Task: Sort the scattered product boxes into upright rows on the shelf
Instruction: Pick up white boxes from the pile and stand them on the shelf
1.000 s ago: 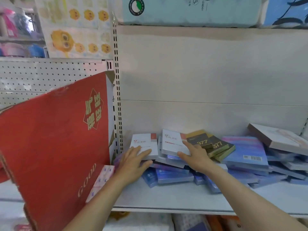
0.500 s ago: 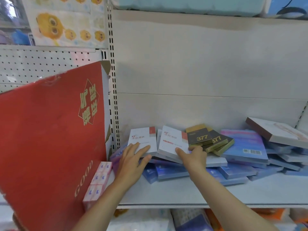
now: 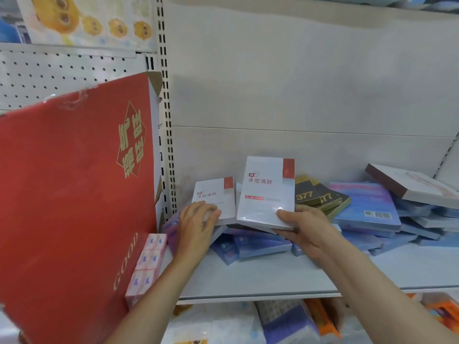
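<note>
Flat product boxes lie scattered on a white shelf (image 3: 260, 276). My right hand (image 3: 305, 227) grips the lower edge of a white box with a red corner tab (image 3: 267, 192) and holds it tilted up off the pile. My left hand (image 3: 196, 224) rests with curled fingers on the near edge of a second white box of the same kind (image 3: 216, 194), which lies on the pile. Under them are several blue and purple boxes (image 3: 260, 243). To the right lie dark boxes marked 377 (image 3: 313, 192) and a large blue box with a barcode (image 3: 365, 204).
A big red carton (image 3: 74, 194) leans at the left, against the slotted upright (image 3: 166, 120). A pink-and-white pack (image 3: 146, 264) stands beside it. A brown-edged white box (image 3: 409, 184) tops a stack at the right. Packaged goods fill the shelf below.
My right hand has taken the right white box by its near edge and raised it from flat to tilted up. My left hand has closed onto the left white box.
</note>
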